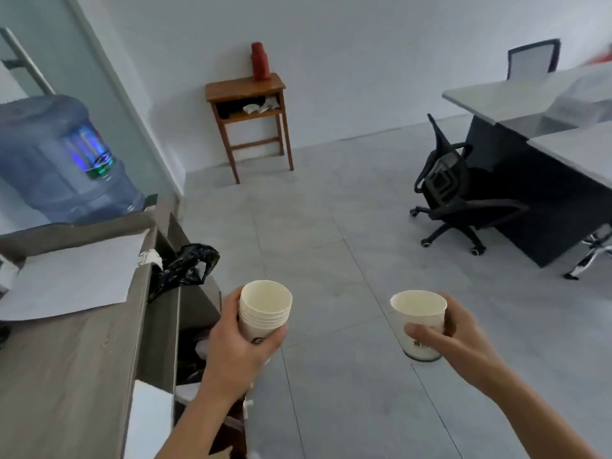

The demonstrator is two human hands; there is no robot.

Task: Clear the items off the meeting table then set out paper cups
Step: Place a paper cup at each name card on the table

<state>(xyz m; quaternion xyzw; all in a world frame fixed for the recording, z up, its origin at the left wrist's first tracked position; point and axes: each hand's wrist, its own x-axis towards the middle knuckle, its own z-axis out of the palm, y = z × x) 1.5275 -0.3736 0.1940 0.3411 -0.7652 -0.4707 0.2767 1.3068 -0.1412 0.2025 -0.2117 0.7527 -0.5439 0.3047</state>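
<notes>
My left hand [236,346] grips a stack of several nested white paper cups [265,308], held upright over the floor. My right hand [443,336] holds a single white paper cup [419,321], thumb across its front, also upright. The two hands are apart at about the same height. The grey meeting table [563,144] stands at the far right, some way from both hands.
A wood-grain counter [66,359] runs along the left with a sheet of paper, a water bottle [59,160] and a black bag [185,266] over an open cabinet. A small wooden stand [248,94] carries a red flask. A black office chair [450,190] stands by the table.
</notes>
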